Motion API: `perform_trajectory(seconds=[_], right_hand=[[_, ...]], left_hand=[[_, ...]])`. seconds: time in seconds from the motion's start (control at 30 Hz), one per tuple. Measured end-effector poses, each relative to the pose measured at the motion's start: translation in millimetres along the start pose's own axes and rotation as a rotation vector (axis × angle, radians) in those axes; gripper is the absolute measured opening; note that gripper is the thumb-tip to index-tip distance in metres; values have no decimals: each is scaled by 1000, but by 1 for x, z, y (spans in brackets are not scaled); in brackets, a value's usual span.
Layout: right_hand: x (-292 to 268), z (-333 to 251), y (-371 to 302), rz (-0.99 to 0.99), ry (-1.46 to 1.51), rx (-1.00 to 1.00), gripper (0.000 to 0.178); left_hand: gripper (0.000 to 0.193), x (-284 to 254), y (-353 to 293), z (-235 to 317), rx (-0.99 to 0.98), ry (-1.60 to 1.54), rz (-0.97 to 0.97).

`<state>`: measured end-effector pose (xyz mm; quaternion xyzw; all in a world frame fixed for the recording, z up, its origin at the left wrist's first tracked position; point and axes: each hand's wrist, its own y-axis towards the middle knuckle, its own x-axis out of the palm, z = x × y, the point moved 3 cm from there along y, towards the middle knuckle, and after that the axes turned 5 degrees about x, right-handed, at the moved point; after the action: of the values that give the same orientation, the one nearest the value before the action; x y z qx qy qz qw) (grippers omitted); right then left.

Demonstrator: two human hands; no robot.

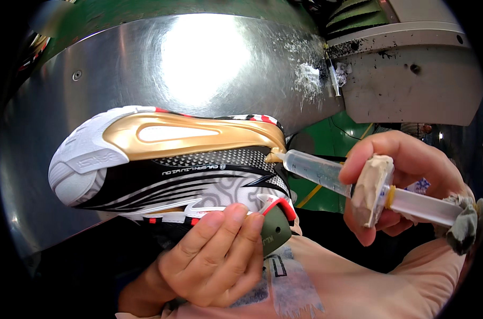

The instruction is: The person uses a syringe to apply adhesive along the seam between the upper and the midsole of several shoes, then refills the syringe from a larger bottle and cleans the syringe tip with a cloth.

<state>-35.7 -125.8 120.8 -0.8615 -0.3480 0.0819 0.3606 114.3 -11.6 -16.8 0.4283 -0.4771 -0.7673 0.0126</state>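
A black, white and gold sneaker point(140, 183) is held on its side, toe to the left, above the metal table. A dark green shoe last point(278, 236) shows in its opening, beside the red-edged collar. My left hand point(215, 260) is closed on the shoe's lower edge near the collar; the thumb is hidden. In my right hand point(417, 159) is a clear syringe point(316, 171), gripped round the barrel. A pale lump point(371, 191) wraps its flange, and grey wadding point(463, 228) covers the plunger end. Its tip meets the gold sidewall near the heel.
The shiny metal table point(119, 69) curves across the back, with white residue point(309, 77) at its right. Another thin syringe point(334, 80) lies by that edge. A stained grey machine panel point(411, 80) stands at the far right. Green floor point(324, 143) shows below.
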Motion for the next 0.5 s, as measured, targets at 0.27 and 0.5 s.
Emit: perform_trajectory(seconds=[0.27, 0.5], right_hand=[[-7, 5, -15, -63, 69, -168, 65], [-18, 10, -24, -70, 71, -203, 78]], left_hand=[[7, -2, 23, 4, -46, -63, -18], [5, -12, 41, 9, -150, -170, 131]])
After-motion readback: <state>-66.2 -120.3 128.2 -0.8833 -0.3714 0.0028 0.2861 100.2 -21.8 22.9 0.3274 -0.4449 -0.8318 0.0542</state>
